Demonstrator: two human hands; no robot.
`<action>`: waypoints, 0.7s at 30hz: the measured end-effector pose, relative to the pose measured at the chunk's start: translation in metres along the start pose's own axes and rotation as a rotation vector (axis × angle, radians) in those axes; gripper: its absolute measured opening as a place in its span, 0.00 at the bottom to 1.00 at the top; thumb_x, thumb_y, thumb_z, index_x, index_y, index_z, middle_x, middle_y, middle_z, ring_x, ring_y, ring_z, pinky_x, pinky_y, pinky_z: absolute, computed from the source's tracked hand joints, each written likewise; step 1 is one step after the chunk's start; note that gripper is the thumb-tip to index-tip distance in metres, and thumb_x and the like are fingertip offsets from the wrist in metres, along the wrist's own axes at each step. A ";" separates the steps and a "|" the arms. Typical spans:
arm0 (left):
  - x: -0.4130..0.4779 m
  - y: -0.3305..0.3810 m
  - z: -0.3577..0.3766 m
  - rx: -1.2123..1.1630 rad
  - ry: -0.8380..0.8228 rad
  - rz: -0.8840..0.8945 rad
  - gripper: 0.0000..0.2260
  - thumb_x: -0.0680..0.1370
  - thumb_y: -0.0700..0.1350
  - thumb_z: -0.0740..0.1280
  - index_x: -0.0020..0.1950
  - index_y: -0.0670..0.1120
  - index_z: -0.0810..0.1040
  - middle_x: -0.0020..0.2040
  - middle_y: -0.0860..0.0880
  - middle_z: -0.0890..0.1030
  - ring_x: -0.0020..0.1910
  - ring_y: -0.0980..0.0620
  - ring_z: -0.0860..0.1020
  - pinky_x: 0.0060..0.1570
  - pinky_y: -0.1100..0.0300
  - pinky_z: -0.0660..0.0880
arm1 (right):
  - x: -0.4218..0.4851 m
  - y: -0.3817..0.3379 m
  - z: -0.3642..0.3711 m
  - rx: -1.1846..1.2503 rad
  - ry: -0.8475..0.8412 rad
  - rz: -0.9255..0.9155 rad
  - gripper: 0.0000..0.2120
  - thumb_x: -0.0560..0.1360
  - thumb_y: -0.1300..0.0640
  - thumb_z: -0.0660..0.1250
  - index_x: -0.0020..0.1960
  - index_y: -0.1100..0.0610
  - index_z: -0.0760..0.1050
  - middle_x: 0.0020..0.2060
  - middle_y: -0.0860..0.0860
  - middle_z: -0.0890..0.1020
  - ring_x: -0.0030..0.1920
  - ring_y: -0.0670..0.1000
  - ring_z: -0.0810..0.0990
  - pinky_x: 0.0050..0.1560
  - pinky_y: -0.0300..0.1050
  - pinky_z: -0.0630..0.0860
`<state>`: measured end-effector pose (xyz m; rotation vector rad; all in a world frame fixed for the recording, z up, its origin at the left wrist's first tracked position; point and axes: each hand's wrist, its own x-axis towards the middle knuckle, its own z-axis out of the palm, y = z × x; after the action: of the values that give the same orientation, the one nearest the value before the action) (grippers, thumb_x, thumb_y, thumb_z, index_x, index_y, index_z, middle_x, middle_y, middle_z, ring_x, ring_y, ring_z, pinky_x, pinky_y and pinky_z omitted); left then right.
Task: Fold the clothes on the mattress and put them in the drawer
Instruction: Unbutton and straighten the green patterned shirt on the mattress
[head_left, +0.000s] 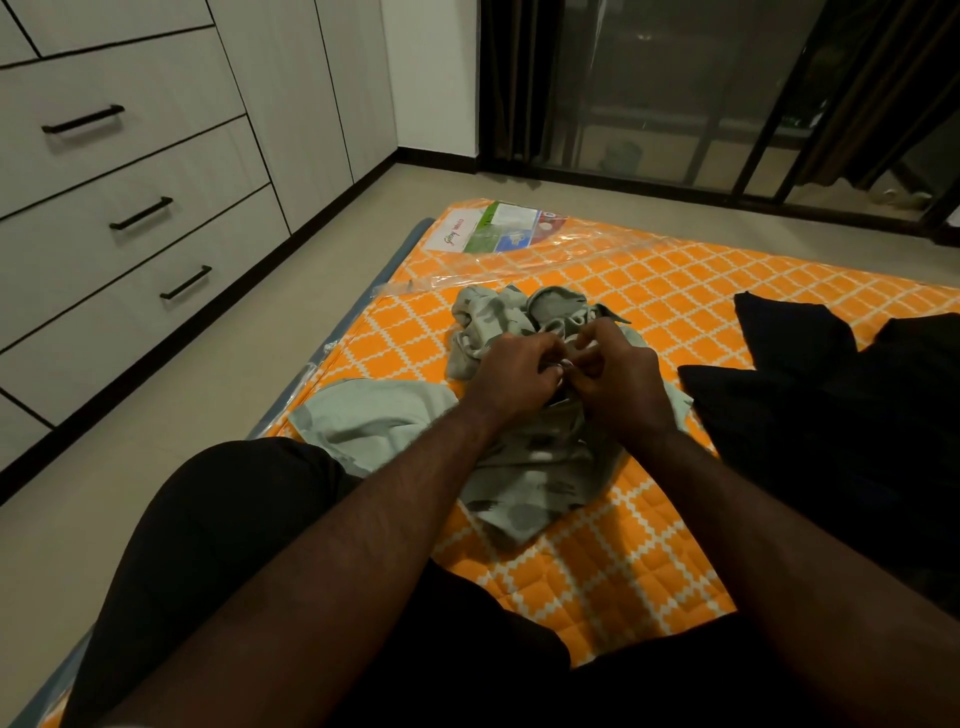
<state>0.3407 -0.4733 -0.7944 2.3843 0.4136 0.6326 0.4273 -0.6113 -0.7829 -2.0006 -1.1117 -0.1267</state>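
Foreground: pale green garment (524, 467) found crumpled on orange mattress (649, 545), pinched together by left hand (511, 371) and right hand (618, 379); no fold made. Alongside: black clothes (831, 415) left unfolded. Beyond: drawers (156, 218) shown closed.

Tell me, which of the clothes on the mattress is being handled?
The pale green patterned garment: both the left hand and right hand pinch it. The black garment lies untouched beside it.

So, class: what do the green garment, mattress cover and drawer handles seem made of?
The pale green garment: soft matt cloth, crumpling freely. The mattress cover: quilted stitched fabric, glossy clear plastic over its far end. The drawer handles: probably matt black metal, thin bars.
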 end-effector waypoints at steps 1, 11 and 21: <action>0.000 0.001 0.000 0.011 0.004 0.000 0.10 0.74 0.45 0.70 0.54 0.48 0.85 0.44 0.49 0.85 0.43 0.52 0.82 0.46 0.50 0.80 | 0.000 0.000 0.000 -0.009 0.003 0.001 0.14 0.74 0.62 0.76 0.53 0.54 0.74 0.39 0.41 0.79 0.41 0.45 0.83 0.37 0.35 0.77; 0.000 0.007 0.001 0.135 0.051 -0.018 0.13 0.71 0.52 0.64 0.50 0.51 0.84 0.41 0.45 0.80 0.46 0.47 0.75 0.40 0.56 0.71 | 0.004 -0.001 0.001 -0.061 0.024 -0.019 0.13 0.73 0.65 0.74 0.46 0.55 0.70 0.35 0.50 0.79 0.35 0.53 0.79 0.34 0.55 0.78; 0.001 0.013 0.002 0.096 0.054 0.001 0.08 0.74 0.46 0.62 0.40 0.46 0.79 0.35 0.49 0.79 0.36 0.46 0.74 0.49 0.45 0.74 | 0.004 -0.005 -0.001 -0.013 0.062 -0.022 0.12 0.71 0.63 0.76 0.45 0.56 0.73 0.35 0.46 0.77 0.34 0.42 0.75 0.34 0.43 0.72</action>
<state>0.3444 -0.4831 -0.7870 2.4628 0.4755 0.6929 0.4264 -0.6079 -0.7778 -1.9830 -1.0962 -0.2068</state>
